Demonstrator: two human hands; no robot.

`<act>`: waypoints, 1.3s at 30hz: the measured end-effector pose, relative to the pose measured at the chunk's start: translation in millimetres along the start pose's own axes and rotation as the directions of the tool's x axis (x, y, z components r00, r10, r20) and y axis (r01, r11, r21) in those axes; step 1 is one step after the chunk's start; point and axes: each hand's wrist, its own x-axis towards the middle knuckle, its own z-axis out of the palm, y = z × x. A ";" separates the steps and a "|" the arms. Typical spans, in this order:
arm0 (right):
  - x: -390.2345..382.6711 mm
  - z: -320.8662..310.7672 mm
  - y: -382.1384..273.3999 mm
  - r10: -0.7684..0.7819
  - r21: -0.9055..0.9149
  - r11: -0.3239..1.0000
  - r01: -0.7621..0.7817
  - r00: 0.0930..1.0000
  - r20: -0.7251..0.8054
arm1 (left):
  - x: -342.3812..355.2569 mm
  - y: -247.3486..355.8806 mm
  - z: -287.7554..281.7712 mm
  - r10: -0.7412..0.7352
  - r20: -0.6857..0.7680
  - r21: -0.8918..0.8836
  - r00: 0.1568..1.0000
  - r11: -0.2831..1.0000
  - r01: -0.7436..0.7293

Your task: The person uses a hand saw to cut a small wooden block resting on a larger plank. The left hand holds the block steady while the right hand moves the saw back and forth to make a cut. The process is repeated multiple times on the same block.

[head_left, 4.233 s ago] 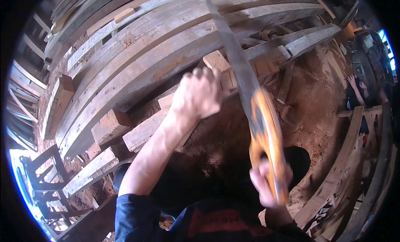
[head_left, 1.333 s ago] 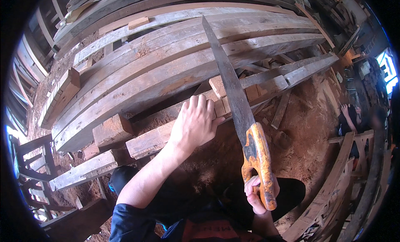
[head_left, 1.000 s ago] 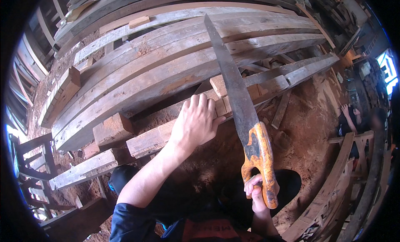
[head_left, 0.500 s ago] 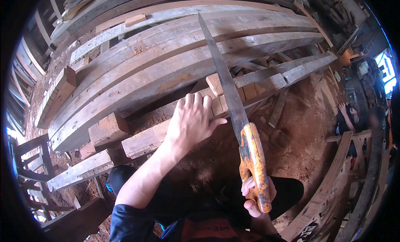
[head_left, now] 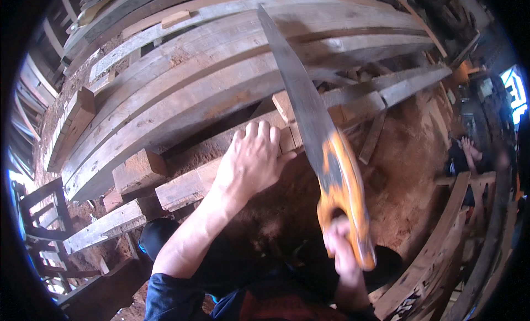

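One handsaw (head_left: pixel 309 127) (orange handle) in right hand (head_left: pixel 339 252), beside left hand (head_left: pixel 251 161).

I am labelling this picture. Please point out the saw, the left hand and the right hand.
saw (head_left: pixel 301 108): head view, middle of the blade.
left hand (head_left: pixel 251 161): head view, back of the hand, pressed on a wooden beam.
right hand (head_left: pixel 341 249): head view, knuckles around the orange handle.

The left hand (head_left: pixel 254 158) lies flat on a short plank (head_left: pixel 221 174), just left of the saw (head_left: pixel 309 122) crossing it. The right hand (head_left: pixel 342 252) grips the saw's handle nearer the body. Long beams (head_left: pixel 221 78) are stacked behind; another person (head_left: pixel 461 155), blurred, seems to sit far right.
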 end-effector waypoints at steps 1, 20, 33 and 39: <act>15.6 4.8 2.3 0.012 -0.066 0.998 -0.010 0.999 0.034 | -5.4 0.6 1.0 -0.001 0.017 -0.011 1.000 1.000 0.001; -19.6 -5.6 -44.5 0.039 0.083 0.996 -0.040 0.999 0.015 | -7.1 4.3 -0.4 -0.024 0.037 -0.039 0.999 0.999 0.026; 21.7 15.9 -38.5 -0.030 -0.047 0.998 0.033 0.998 0.059 | -3.4 6.8 5.2 -0.059 0.038 -0.082 0.998 0.995 0.062; -41.7 -2.1 -30.3 0.109 0.000 0.994 -0.109 0.993 -0.039 | -6.1 6.7 -3.0 -0.085 0.023 -0.090 0.996 0.992 0.086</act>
